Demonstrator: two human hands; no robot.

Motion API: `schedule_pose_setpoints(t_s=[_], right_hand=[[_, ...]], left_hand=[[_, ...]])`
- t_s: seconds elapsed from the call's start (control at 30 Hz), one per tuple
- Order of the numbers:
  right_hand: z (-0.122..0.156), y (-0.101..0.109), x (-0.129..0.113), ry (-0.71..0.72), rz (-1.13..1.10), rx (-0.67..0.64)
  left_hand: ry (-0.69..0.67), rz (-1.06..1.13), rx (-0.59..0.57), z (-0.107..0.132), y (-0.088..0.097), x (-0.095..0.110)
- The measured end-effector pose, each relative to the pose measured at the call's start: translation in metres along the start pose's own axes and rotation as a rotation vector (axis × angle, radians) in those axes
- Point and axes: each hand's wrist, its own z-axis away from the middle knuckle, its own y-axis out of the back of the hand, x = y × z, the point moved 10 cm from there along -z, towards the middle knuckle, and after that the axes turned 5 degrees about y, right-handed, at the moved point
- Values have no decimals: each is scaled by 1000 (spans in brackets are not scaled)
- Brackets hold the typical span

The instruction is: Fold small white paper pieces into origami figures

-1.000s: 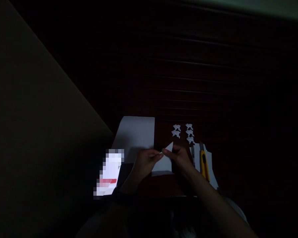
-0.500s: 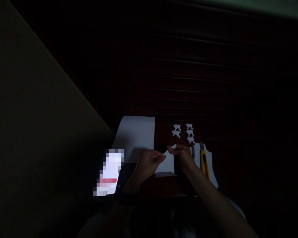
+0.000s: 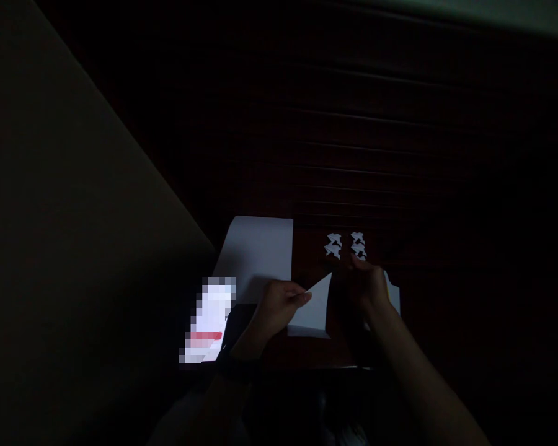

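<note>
My left hand point(image 3: 279, 306) pinches the slanted upper left edge of a white sheet of folded paper point(image 3: 314, 310) between thumb and fingers. The sheet comes to a point at its top right, and a strip along its bottom edge is bent up. My right hand point(image 3: 372, 285) is off the sheet, to its right, with fingers partly outstretched and nothing visible in them. Its fingertips are beside small folded paper figures point(image 3: 358, 238) and cover part of the lowest one. More paper figures point(image 3: 333, 250) stand just left of these.
A large white sheet point(image 3: 260, 251) lies at the back left. A lit phone point(image 3: 209, 319), its screen blurred out, is at the left. White paper point(image 3: 394, 298) and a sliver of a yellow utility knife show behind my right hand. The dark table's front edge point(image 3: 344, 367) is close to me.
My right hand has let go of the paper's top corner and moved right, over the utility knife and lowest figure. My left hand still pinches the sheet.
</note>
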Motion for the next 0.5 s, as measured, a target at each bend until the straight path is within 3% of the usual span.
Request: schedule_pose_setpoints(t_s=[0.07,0.13,0.27,0.37,0.5], right_hand=[[-2,16,-6,7,-28,129],[3,-3,-4,-31,24,-30],[36,-57,20,-176,164,-470],[47,-70,23,-129,228,-558],[42,-69,24,-86,274,-534]], left_hand=[[17,44,13,-1,5,-3],[15,104,60,-3,13,-4],[-10,193,190,-6,27,-6],[-31,227,188,-8,29,-5],[-69,204,176,-6,29,2]])
